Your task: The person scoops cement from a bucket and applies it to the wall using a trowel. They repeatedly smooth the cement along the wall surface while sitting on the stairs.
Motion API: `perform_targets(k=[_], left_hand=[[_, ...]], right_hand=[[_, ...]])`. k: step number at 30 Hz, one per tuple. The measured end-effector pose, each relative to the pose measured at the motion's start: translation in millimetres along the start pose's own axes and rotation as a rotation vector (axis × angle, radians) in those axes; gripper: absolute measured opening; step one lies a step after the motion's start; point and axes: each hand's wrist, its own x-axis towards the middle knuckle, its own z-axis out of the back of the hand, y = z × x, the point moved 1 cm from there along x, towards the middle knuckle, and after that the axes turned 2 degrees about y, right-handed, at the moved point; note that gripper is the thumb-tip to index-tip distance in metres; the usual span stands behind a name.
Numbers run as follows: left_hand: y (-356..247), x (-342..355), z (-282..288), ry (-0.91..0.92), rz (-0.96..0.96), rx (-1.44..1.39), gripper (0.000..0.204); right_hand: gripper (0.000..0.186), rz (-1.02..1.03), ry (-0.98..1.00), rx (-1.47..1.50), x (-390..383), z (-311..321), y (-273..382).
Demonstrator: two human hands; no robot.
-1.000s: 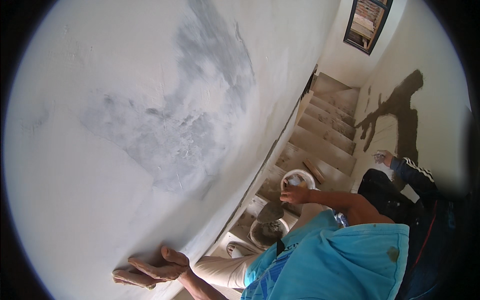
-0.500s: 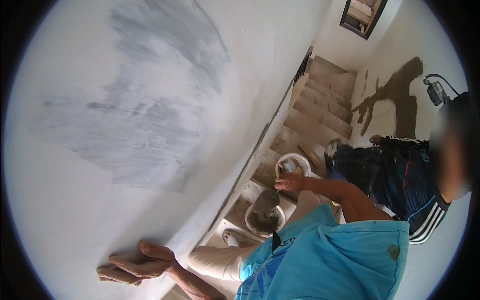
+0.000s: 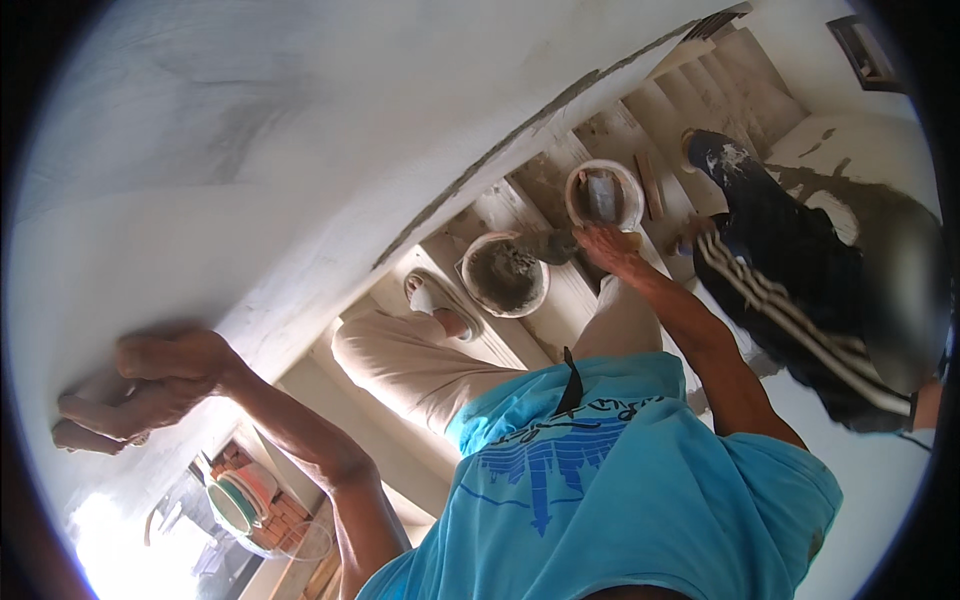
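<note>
On the plastered white wall, my left hand rests with fingers apart and slightly bent, holding nothing I can see. My right hand, low over the stairs, grips a grey, mortar-smeared trowel; its blade points left, over the edge of a bucket of grey mortar. Just beyond the hand, a second bucket has a pale, flat thing in it. My sandalled foot stands on a step left of the mortar bucket.
Concrete stairs climb toward the upper right, with a loose wooden strip on one step. A co-worker in dark striped clothing bends close on my right. A window is top right; stacked tubs sit by bricks lower left.
The view has tipped downward, showing more of my legs and the area lower left. The co-worker has come into fuller view and bent nearer. My right hand still holds the trowel.
</note>
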Motion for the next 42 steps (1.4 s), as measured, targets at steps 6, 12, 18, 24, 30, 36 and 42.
perform_targets(k=[6, 12, 18, 24, 30, 36, 42], left_hand=[[-0.4, -17.2, -14.1, 0.077, 0.112, 0.063, 0.045], [11.2, -34.0, -17.1, 0.134, 0.079, 0.134, 0.047], [13.7, -40.1, -28.2, 0.106, 0.128, 0.036, 0.048], [14.3, -32.5, -26.6, 0.059, 0.162, -0.004, 0.048], [46.8, -46.6, -24.3, 0.046, 0.07, 0.216, 0.047], [5.5, -78.4, 14.1, -0.153, 0.035, 0.0, 0.044], [-130.7, -202.7, 75.6, 0.609, 0.233, -1.003, 0.035]], right_hand=[[0.021, -0.27, 0.194, 0.312, -3.8, 9.5, 3.6], [0.016, -0.485, 0.536, 0.967, 3.9, 40.3, 15.8], [0.043, -0.378, 0.691, 0.911, -8.1, -28.7, 22.7], [0.041, -0.44, 0.734, 0.908, -23.7, -59.5, 73.0], [0.034, -0.449, 0.58, 1.188, -41.6, -108.5, 106.2], [0.027, -0.674, 0.687, 1.5, -57.1, -112.9, 128.5], [0.03, -0.38, 0.423, 0.927, -41.6, -159.3, 119.9]])
